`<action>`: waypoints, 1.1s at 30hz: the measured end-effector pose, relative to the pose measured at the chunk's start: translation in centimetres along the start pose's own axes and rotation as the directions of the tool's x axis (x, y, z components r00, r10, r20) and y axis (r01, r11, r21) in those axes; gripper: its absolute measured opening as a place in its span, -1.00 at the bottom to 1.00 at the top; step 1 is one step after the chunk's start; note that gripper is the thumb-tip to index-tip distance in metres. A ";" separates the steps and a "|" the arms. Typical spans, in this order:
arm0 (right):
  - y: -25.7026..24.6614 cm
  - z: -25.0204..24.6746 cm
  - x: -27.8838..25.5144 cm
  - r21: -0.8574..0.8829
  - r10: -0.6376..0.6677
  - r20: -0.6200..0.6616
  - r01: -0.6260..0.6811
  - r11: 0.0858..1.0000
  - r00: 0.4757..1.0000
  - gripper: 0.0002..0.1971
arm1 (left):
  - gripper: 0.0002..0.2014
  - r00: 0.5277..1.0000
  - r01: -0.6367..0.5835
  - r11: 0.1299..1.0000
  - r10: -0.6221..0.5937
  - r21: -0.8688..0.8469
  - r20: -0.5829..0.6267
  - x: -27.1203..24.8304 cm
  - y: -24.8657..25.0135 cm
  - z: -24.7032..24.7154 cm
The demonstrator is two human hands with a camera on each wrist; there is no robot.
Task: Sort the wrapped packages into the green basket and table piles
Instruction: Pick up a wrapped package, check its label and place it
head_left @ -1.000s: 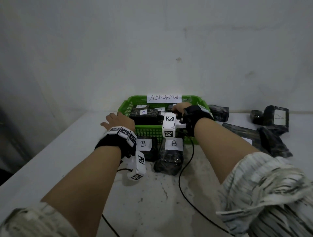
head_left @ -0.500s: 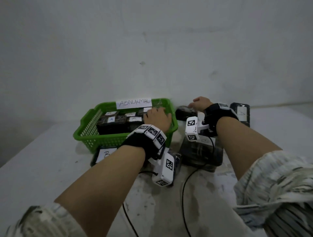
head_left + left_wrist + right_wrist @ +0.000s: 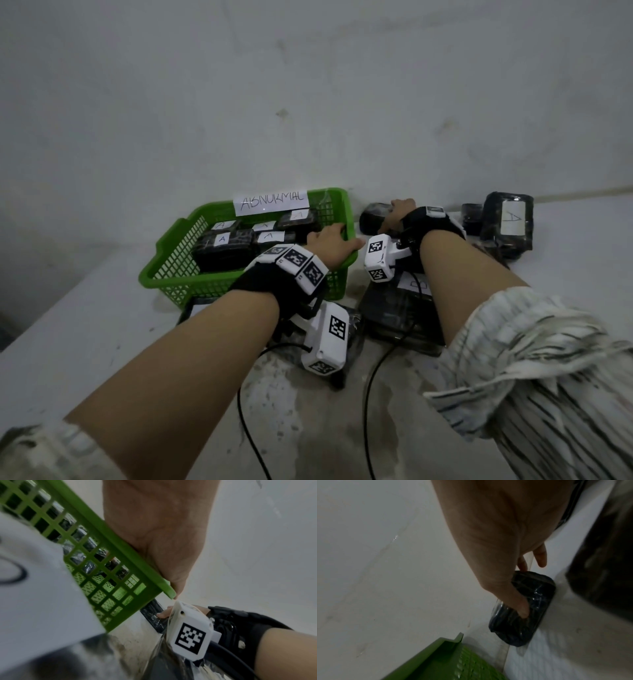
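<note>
Head view shows my left hand (image 3: pixel 330 245) on the near right corner of the green basket (image 3: pixel 178 260), palm on the rim; whether its fingers curl over the rim I cannot tell. Inside, left of that grip, lie dark packages with "A" labels (image 3: pixel 222 238), behind them a paper sign (image 3: pixel 271 202) on the far wall. My right hand (image 3: pixel 399 214) sits on a small package (image 3: pixel 371 216) on the bench (image 3: pixel 85 325), right of the basket by the wall. Right wrist view has the thumb (image 3: pixel 521 608) pressed on its top and fingers (image 3: pixel 523 562) curled behind, clamped on it. Near that wrist is a "B" package (image 3: pixel 394 311); right of the grip an "A" package (image 3: pixel 508 219).
</note>
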State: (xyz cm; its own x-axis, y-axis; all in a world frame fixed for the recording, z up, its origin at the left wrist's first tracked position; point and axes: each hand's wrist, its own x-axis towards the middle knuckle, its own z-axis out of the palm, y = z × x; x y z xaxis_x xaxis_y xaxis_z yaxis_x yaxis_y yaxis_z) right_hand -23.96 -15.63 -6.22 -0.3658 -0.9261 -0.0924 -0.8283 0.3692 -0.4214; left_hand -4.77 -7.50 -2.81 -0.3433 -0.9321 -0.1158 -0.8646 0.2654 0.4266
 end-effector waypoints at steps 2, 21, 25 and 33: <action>0.1 -0.2 -0.4 -0.119 0.044 -0.043 -0.049 0.992 0.998 -0.40 | -0.39 1.000 0.009 1.000 -0.009 -0.014 0.002 0.1 0.0 0.0; 0.7 -3.8 -6.5 0.537 0.172 -0.191 -0.044 0.842 0.966 -0.52 | -0.42 0.997 -0.061 0.990 0.054 -0.127 -0.054 -1.4 -0.8 -2.4; -2.3 -4.8 -10.4 0.851 0.070 -0.170 0.110 0.514 0.983 -0.88 | -0.54 0.985 -0.115 0.937 0.063 -0.330 -0.163 -2.8 -2.2 -4.3; -9.0 -2.9 -17.4 0.982 -0.206 -0.031 0.069 0.179 0.978 -0.84 | -0.57 0.946 -0.255 0.626 0.004 -0.737 -0.324 -6.5 -4.3 -7.4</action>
State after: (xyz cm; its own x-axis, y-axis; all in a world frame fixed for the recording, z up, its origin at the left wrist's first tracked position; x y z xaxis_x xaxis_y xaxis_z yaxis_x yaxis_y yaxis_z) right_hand -11.37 -2.65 1.81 -0.2003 -0.9794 0.0250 0.2434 -0.0744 -0.9671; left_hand 3.89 -4.40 2.75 -0.2090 -0.9607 0.1826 -0.1839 0.2220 0.9575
